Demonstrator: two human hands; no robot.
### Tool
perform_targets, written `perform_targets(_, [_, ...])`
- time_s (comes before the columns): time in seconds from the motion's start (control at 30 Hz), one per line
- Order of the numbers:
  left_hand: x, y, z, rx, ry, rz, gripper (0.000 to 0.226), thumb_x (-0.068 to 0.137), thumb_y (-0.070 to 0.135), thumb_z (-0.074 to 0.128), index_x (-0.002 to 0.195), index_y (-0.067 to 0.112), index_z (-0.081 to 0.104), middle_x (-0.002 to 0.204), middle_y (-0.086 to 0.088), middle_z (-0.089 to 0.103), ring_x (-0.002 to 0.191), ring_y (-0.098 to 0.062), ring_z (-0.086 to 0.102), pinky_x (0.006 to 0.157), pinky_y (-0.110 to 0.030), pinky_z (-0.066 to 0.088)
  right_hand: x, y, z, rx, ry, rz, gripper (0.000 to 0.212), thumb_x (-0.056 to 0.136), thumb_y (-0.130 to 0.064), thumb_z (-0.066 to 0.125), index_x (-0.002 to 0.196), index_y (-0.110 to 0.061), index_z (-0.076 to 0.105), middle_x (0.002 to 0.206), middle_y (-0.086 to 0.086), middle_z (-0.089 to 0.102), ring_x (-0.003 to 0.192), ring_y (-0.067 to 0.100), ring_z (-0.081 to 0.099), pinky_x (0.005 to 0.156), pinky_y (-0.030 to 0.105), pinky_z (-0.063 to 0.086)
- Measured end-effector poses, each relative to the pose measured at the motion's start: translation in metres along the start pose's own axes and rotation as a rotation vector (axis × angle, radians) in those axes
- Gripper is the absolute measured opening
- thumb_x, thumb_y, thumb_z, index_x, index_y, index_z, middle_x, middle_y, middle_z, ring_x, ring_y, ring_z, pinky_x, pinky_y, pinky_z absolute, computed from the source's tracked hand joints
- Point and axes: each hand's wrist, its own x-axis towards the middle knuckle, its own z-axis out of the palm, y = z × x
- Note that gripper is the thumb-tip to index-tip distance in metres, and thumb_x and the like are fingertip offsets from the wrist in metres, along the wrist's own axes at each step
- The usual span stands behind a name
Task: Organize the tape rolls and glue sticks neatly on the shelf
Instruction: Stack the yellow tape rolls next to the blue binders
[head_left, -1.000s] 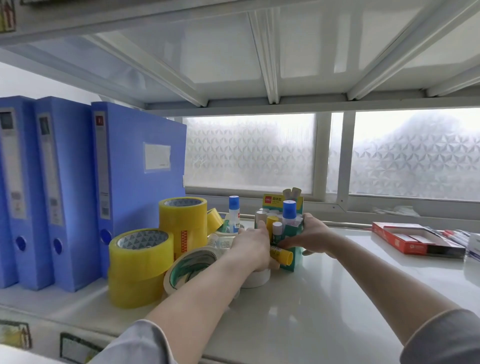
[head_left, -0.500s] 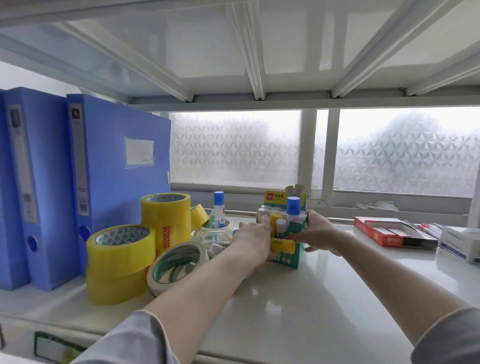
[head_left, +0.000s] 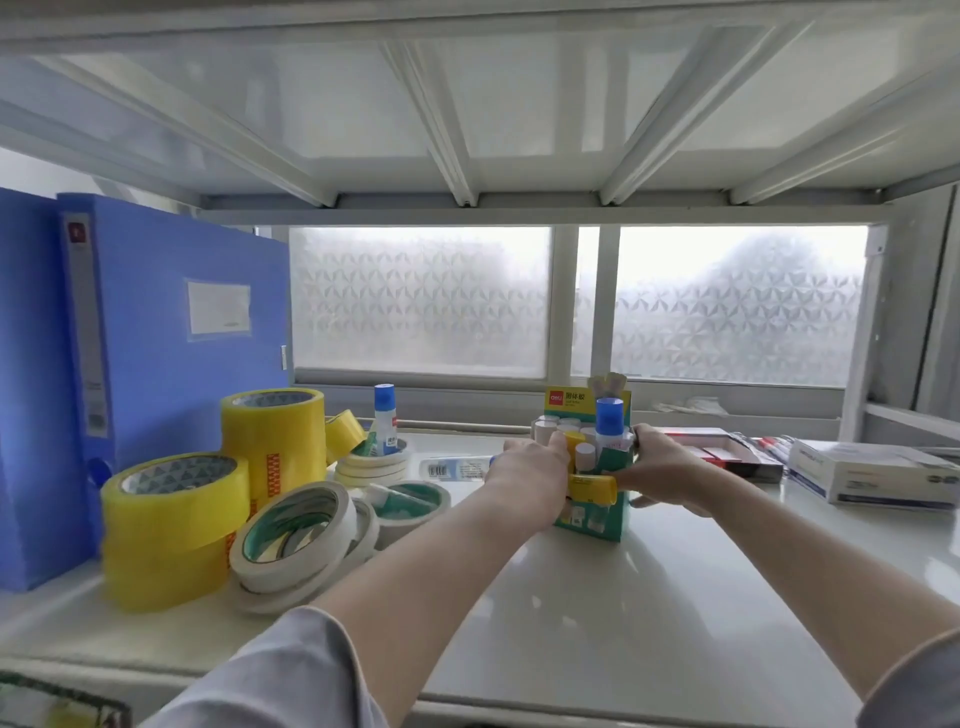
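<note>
A green and yellow glue stick box (head_left: 595, 512) stands mid-shelf, filled with several upright glue sticks, one with a blue cap (head_left: 609, 415). My left hand (head_left: 530, 470) grips its left side and my right hand (head_left: 660, 467) grips its right side. A yellow glue stick (head_left: 592, 488) lies across the box front between my hands. To the left are yellow tape rolls (head_left: 174, 525), a taller yellow stack (head_left: 272, 439), white tape rolls (head_left: 293, 538), and a blue-capped glue bottle (head_left: 385, 418) standing inside flat white rolls. Another glue bottle (head_left: 457, 469) lies flat behind my left hand.
Blue file boxes (head_left: 156, 364) stand at the left end of the white shelf (head_left: 597, 623). A red box (head_left: 727, 457) and a white box (head_left: 872, 475) sit at the right. A frosted window is behind, and the upper shelf is close overhead.
Both hands and the glue stick box have shifted right, away from the tape rolls. The view has also panned right, revealing the white box.
</note>
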Motion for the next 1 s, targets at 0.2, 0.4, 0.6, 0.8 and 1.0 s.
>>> perform_targets(0.2, [0.001,0.074,0.006,-0.075,-0.008,0.119,0.047,0.089,0.016,0.060,0.127,0.015,0.032,0.113,-0.015,0.055,0.106,-0.031,0.050,0.082,-0.042,0.049,-0.034,0.043,-0.056,-0.012,0.069,0.018,0.039,0.074,-0.016,0.079,0.101,-0.021,0.051,0.109,0.006,0.061,0.103,0.024,0.060,0.085,0.041,0.056])
perform_targets(0.4, [-0.001,0.155,0.011,-0.128,-0.013,0.217,0.056,0.090,0.018,0.061,0.135,0.015,0.028,0.119,-0.014,0.052,0.111,-0.031,0.050,0.089,-0.042,0.048,-0.063,0.095,-0.124,-0.002,0.074,0.084,0.057,0.072,-0.019,0.080,0.119,-0.019,0.047,0.115,0.003,0.061,0.106,0.022,0.060,0.086,0.041,0.056])
perform_targets(0.6, [-0.002,0.230,0.018,-0.117,-0.030,0.262,0.064,0.089,0.015,0.060,0.141,0.013,0.024,0.119,-0.017,0.050,0.109,-0.032,0.051,0.087,-0.041,0.048,-0.087,0.137,-0.183,-0.006,0.069,0.121,0.054,0.075,-0.014,0.078,0.121,-0.022,0.051,0.115,0.001,0.063,0.109,0.022,0.061,0.091,0.043,0.054])
perform_targets(0.8, [-0.002,0.285,0.025,-0.177,-0.047,0.257,0.056,0.090,0.018,0.058,0.137,0.011,0.027,0.121,-0.019,0.048,0.111,-0.031,0.051,0.086,-0.036,0.046,-0.094,0.169,-0.218,0.041,0.081,0.148,0.059,0.074,-0.009,0.078,0.125,-0.023,0.052,0.110,0.004,0.065,0.106,0.024,0.062,0.095,0.047,0.051])
perform_targets(1.0, [-0.003,0.311,0.030,-0.178,-0.058,0.218,0.048,0.093,0.015,0.050,0.135,0.009,0.027,0.124,-0.020,0.044,0.112,-0.032,0.049,0.083,-0.036,0.044,-0.091,0.185,-0.238,0.136,0.012,0.151,0.051,0.081,-0.001,0.069,0.123,-0.026,0.055,0.109,0.003,0.067,0.102,0.020,0.064,0.093,0.041,0.052])
